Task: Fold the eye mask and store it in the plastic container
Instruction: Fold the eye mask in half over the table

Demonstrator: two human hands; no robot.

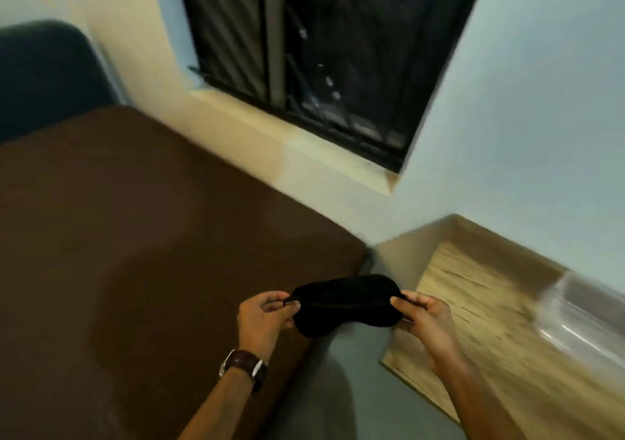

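A black eye mask (341, 306) is stretched out flat in the air between my two hands, over the gap between the bed and a wooden table. My left hand (265, 319), with a brown watch on its wrist, pinches the mask's left end and strap. My right hand (427, 319) pinches the mask's right end. A clear plastic container (581, 317) stands on the wooden table to the right, blurred by motion, an arm's reach from my right hand.
A brown bed surface (135, 236) fills the left. The wooden table (480, 304) sits in the corner at right, under a pale wall. A dark window (321, 50) is ahead. A dark cushion or chair back (44, 74) stands far left.
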